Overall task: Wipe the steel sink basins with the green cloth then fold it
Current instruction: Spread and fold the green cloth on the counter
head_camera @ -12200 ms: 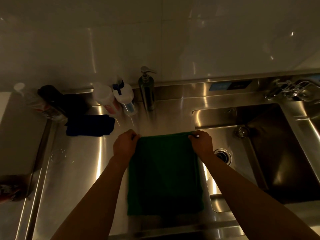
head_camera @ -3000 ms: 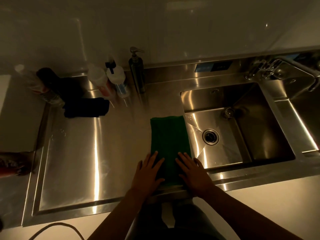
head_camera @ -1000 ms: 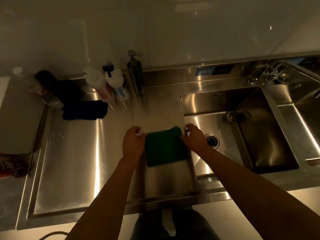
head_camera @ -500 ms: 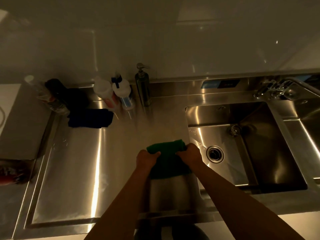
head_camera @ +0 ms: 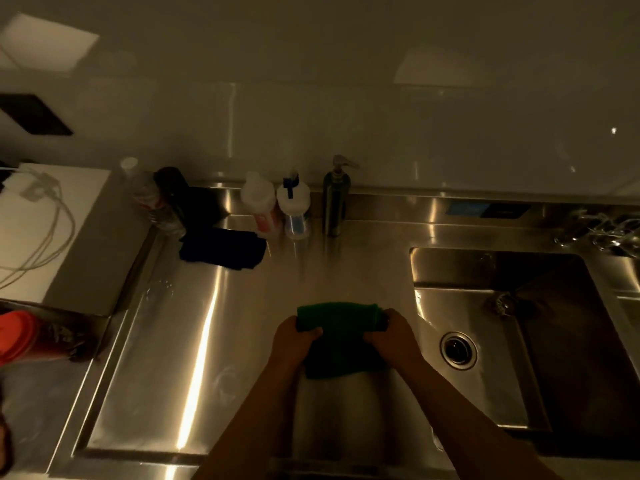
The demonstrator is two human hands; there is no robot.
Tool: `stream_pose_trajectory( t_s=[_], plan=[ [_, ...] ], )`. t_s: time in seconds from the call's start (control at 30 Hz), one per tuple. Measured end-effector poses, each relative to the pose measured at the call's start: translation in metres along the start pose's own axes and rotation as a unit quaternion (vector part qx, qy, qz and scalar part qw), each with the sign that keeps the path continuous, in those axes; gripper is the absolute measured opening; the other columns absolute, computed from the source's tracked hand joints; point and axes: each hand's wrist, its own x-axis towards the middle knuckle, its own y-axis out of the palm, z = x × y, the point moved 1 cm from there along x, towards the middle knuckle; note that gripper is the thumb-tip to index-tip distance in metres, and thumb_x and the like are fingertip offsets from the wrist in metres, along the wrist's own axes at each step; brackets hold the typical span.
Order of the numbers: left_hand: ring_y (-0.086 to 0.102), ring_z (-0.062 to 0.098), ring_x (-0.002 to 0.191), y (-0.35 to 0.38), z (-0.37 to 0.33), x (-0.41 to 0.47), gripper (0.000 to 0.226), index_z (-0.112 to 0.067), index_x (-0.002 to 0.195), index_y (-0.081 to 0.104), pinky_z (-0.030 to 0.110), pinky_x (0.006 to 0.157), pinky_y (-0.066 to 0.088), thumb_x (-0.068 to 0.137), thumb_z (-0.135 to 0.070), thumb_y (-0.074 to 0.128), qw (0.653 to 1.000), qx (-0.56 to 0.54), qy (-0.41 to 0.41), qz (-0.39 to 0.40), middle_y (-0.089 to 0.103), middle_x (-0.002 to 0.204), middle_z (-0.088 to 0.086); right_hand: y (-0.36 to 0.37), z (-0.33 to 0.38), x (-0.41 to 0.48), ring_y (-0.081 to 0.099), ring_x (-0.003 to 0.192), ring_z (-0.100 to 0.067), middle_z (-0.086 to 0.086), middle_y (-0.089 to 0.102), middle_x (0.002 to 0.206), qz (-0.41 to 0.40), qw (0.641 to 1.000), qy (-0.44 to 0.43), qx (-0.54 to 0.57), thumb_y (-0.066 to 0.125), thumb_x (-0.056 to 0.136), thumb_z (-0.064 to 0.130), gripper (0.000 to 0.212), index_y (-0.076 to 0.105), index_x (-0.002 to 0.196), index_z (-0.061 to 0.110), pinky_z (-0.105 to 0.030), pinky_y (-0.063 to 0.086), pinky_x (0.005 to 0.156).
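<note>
A: The surface?
B: Steel counter, pale wall behind, one basin at its right end. Five bottles along the back edge.
A: The cloth?
B: One, near the front edge; left hand and right hand each grip a side.

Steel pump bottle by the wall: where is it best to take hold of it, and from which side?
Take the steel pump bottle round its straight body, below the pump head, coming from the front or the right. It stands upright, and a white spray bottle stands close on its left, so that side is tight.
</note>
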Motion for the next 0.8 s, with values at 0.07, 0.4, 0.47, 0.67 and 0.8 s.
stream_pose_trajectory(
  t_s=[0.07,0.4,0.47,0.67,0.8],
  plan=[
    [0.07,0.019,0.094,-0.027,-0.006,0.005,0.036,-0.007,0.128,0.062,0.021,0.068,0.057,0.094,-0.014,0.073,1.0,-0.002,0.018,-0.022,0.071,0.116,0.011,0.017,0.015,0.002,0.064,0.084,-0.011,0.002,0.063,0.094,0.013,0.999,-0.031,-0.004,0.08,0.08,0.014,0.036,0.054,0.104,0.019,-0.024,0.052,0.065],
    [0.067,0.015,0.086,-0.179,-0.051,0.051,0.026,-0.016,0.115,0.065,0.026,0.074,0.051,0.091,-0.022,0.075,0.968,0.14,0.121,-0.168,0.069,0.098,0.0,0.134,0.131,0.038,0.065,0.097,-0.012,0.011,0.061,0.104,0.098,0.986,-0.131,0.031,0.07,0.089,0.01,0.039,0.048,0.114,0.029,-0.02,0.051,0.076],
    [0.069,0.027,0.097,-0.204,-0.061,0.065,0.03,-0.011,0.118,0.067,0.035,0.083,0.052,0.091,-0.02,0.075,0.961,0.141,0.136,-0.197,0.073,0.105,0.009,0.155,0.158,0.048,0.066,0.104,-0.019,0.012,0.061,0.105,0.104,0.983,-0.147,0.043,0.069,0.089,0.007,0.04,0.048,0.112,0.032,-0.025,0.053,0.082],
    [0.067,0.026,0.102,-0.257,-0.097,0.112,0.029,-0.012,0.121,0.065,0.028,0.08,0.043,0.094,-0.021,0.071,0.943,0.129,0.172,-0.253,0.07,0.106,0.003,0.2,0.221,0.084,0.061,0.116,-0.014,0.003,0.062,0.124,0.074,0.975,-0.2,0.068,0.061,0.089,-0.005,0.052,0.049,0.132,0.021,-0.034,0.051,0.102],
    [0.061,0.026,0.119,-0.267,-0.104,0.122,0.043,-0.011,0.134,0.058,0.031,0.096,0.045,0.093,-0.015,0.071,0.937,0.132,0.203,-0.25,0.064,0.128,0.011,0.213,0.222,0.098,0.064,0.111,-0.026,-0.011,0.064,0.123,0.053,0.982,-0.146,0.107,0.057,0.093,-0.005,0.043,0.051,0.133,0.008,-0.041,0.055,0.098]
  ],
)
